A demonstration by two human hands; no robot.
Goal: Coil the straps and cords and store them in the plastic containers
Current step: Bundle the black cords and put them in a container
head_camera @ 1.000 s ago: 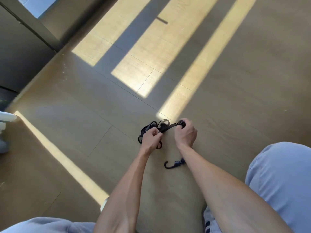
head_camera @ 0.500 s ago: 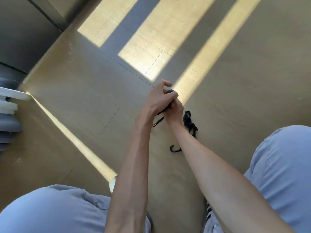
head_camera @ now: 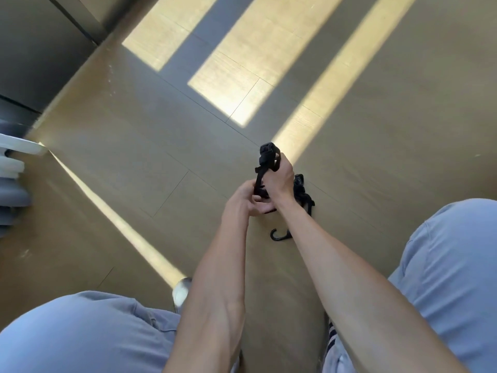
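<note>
I am holding the black strap [head_camera: 265,168] up off the floor [head_camera: 134,162], above its own hook [head_camera: 279,235], which is lying on the boards just below my wrists. My right hand [head_camera: 278,176] is now the higher one: its fingers [head_camera: 285,164] are curling round the strap's buckle end, which is sticking up past my knuckles. Half a second ago my left hand was on top, covering the right; it is now sitting lower and to the left of the strap, at hook height plus a little. My left hand [head_camera: 242,197] is cupping under the strap's hanging length, fingers curling in against it, though I cannot tell exactly how tightly they are pinching. The bunched remainder of the strap [head_camera: 302,192] is hanging to the right of my right wrist, as before, trailing down toward the hook. The hook is lying in the same spot on the floor. Far left of the hook, stacked pale containers [head_camera: 13,162] are showing at the frame edge.
</note>
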